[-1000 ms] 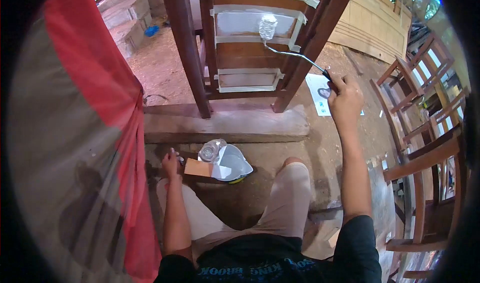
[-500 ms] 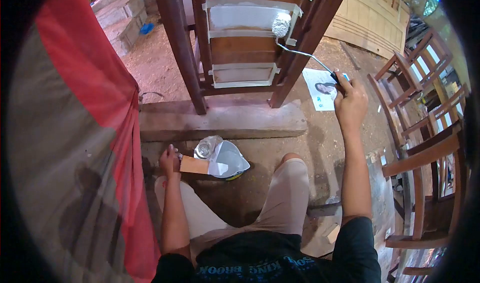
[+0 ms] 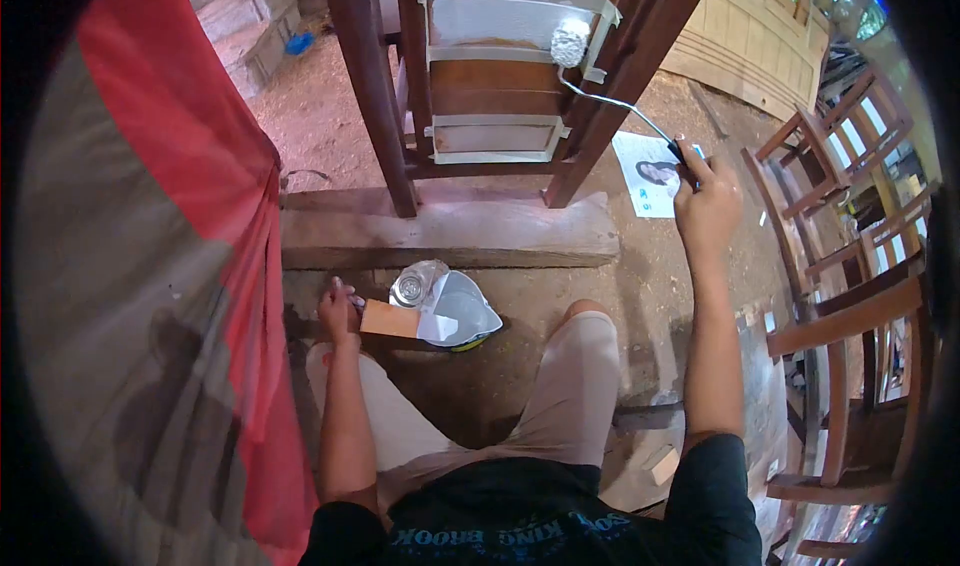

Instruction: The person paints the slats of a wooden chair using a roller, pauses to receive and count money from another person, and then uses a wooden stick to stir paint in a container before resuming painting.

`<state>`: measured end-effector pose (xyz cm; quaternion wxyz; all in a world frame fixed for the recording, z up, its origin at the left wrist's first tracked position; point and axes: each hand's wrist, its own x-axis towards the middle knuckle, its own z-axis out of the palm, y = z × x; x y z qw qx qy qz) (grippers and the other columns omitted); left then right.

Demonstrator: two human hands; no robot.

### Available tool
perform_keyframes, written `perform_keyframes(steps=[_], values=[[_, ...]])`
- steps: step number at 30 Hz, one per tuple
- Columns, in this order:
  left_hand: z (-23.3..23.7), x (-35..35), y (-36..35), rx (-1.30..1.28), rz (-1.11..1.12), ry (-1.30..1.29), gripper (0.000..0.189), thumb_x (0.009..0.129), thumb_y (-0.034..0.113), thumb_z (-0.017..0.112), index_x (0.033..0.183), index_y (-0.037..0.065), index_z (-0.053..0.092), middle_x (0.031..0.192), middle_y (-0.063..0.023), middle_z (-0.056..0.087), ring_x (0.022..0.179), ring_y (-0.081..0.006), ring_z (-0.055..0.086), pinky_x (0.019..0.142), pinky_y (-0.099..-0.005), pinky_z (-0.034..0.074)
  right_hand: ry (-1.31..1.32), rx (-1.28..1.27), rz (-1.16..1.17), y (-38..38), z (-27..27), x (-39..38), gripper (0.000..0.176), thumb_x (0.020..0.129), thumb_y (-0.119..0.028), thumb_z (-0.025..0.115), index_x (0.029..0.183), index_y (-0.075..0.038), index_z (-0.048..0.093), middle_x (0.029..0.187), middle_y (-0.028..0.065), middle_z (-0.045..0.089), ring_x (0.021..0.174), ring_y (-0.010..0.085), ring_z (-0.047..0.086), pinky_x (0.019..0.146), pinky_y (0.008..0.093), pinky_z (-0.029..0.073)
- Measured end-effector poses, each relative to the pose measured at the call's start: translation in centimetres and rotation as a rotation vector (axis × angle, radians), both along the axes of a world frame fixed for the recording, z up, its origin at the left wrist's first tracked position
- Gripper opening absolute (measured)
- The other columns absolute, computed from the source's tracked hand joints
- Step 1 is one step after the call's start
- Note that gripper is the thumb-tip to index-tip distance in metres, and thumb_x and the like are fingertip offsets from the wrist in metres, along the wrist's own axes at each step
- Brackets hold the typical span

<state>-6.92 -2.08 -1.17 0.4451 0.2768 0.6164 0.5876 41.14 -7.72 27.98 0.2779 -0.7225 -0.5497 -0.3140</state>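
Observation:
My right hand [image 3: 708, 201] is closed round the dark handle of a small paint roller [image 3: 632, 109] with a thin bent metal arm. Its fluffy white roller head rests at the right end of a white-painted panel [image 3: 490, 22], edged with masking tape, on the brown wooden frame [image 3: 585, 141]. A lower taped panel [image 3: 495, 138] looks thinly coated. Low on the left, my left hand [image 3: 340, 311] has curled fingers at the end of a flat piece of wood [image 3: 390, 318]. The wood's whitened other end reaches into a container [image 3: 465, 311] of white paint.
A clear plastic bottle [image 3: 415, 283] lies against the container. A thick timber beam [image 3: 450, 231] runs under the frame's legs. Printed paper [image 3: 643, 171] lies right of it. Wooden chairs [image 3: 860, 316] stand at right; a red and grey sheet [image 3: 230, 296] hangs at left.
The roller head has shifted slightly right and downward against the panel's right end. The whole view has moved a little; my left hand keeps its place beside the paint container.

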Motion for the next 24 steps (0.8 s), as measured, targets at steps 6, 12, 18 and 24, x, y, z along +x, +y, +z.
perform_keyframes(steps=[6,12,18,24], values=[[-0.2,-0.3,0.1,-0.032,0.008,-0.039,0.041,0.100,0.039,0.058,0.081,0.003,0.059,0.059,-0.0025,0.053,0.046,-0.0117,0.049,0.042,-0.0280,0.040,-0.042,0.019,0.039,0.3,-0.3,0.2,0.035,0.077,-0.007,0.070,0.108,-0.022,0.077,0.078,0.0109,0.060,0.076,0.0292,0.061,0.068,0.0436,0.048],[0.7,-0.4,-0.3,-0.033,0.004,-0.073,0.040,0.100,0.039,0.058,0.081,0.004,0.058,0.063,-0.0031,0.056,0.050,-0.0119,0.052,0.045,-0.0276,0.041,-0.013,-0.014,0.016,0.2,-0.3,0.2,0.034,0.077,-0.007,0.070,0.108,-0.020,0.076,0.077,0.0113,0.060,0.076,0.0299,0.061,0.069,0.0428,0.048],[0.4,-0.6,-0.1,-0.043,-0.003,-0.053,0.039,0.101,0.038,0.057,0.081,0.005,0.058,0.061,-0.0027,0.055,0.049,-0.0121,0.052,0.045,-0.0275,0.041,0.007,0.028,0.151,2.3,-0.3,-3.5,0.035,0.078,-0.008,0.069,0.110,-0.020,0.076,0.075,0.0106,0.060,0.074,0.0290,0.060,0.067,0.0430,0.047],[-0.3,-1.0,0.0,-0.042,-0.018,-0.032,0.040,0.100,0.039,0.058,0.080,0.005,0.059,0.061,-0.0033,0.057,0.048,-0.0121,0.052,0.044,-0.0272,0.040,0.059,-0.016,0.134,2.6,0.3,-4.9,0.035,0.079,-0.009,0.069,0.111,-0.023,0.076,0.078,0.0109,0.061,0.076,0.0290,0.061,0.069,0.0427,0.048]])
